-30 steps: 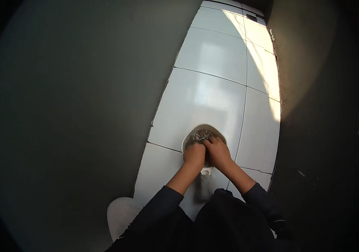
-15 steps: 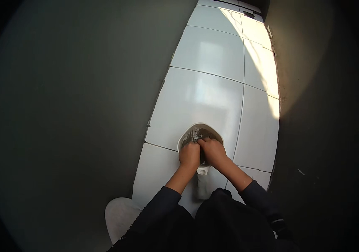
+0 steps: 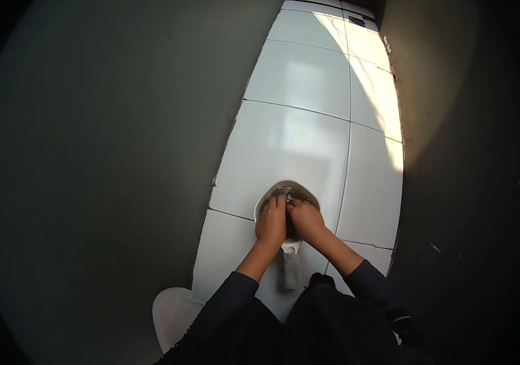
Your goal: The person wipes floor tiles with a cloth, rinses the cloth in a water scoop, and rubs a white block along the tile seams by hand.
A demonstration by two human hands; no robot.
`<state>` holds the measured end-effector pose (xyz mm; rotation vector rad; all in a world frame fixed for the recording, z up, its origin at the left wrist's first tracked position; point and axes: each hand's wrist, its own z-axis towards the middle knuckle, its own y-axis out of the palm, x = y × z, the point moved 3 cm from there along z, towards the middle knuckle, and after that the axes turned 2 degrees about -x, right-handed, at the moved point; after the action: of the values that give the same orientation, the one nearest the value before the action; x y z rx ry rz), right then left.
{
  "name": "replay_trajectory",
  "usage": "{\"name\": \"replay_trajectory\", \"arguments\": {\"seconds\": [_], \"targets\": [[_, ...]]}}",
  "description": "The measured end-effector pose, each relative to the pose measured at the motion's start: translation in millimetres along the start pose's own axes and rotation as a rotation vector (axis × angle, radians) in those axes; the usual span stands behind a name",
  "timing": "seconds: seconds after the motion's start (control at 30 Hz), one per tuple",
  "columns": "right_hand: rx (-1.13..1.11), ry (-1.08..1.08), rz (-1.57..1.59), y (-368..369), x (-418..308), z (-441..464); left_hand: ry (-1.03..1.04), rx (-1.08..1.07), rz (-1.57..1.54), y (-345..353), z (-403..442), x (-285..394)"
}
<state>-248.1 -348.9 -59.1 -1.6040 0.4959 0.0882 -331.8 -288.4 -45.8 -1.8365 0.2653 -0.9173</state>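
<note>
A pale tub with a handle (image 3: 304, 182) sits on the white tiles in front of me. Dark material with whitish patches (image 3: 286, 193) shows inside; what it is I cannot make out. Both hands reach over the near rim into the tub. My left hand (image 3: 271, 222) is on the left side, its fingers bent down into the contents. Close beside it, my right hand (image 3: 306, 219) has its fingers curled inward. The fingertips are mostly hidden, and so is whatever they grip. A grey handle (image 3: 292, 271) extends from the tub toward my knees.
White tiles (image 3: 290, 73) form a long strip running away from me, with sunlight across the far right. Dark grey floor (image 3: 102, 152) borders it on the left, and more dark floor lies to the right. A pale rounded object (image 3: 175, 313) is by my left leg.
My hands have moved slightly apart inside the tub. The left hand's fingers have shifted forward and straightened somewhat, and the whitish patches look different. The tub stays in place on the tiles.
</note>
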Motion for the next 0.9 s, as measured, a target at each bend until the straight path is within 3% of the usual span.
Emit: {"name": "replay_trajectory", "arguments": {"seconds": [0.07, 0.13, 0.33, 0.73, 0.9], "targets": [[0.07, -0.029, 0.045, -3, 0, -2, 0.098, 0.104, -0.026, 0, -4, -3], [0.163, -0.04, 0.157, -6, 0, -3, 0.208, 0.228, -0.244, -4, -9, -4], [0.11, -0.046, 0.138, -8, -1, -5, 0.264, 0.389, -0.534, -8, -14, -6], [-0.15, -0.047, -0.019, -11, -9, -6, 0.34, 0.42, -0.609, -6, -15, -10], [-0.113, -0.115, 0.01, -10, -7, -11, 0.397, 0.391, -0.563, -7, -19, -7]]}}
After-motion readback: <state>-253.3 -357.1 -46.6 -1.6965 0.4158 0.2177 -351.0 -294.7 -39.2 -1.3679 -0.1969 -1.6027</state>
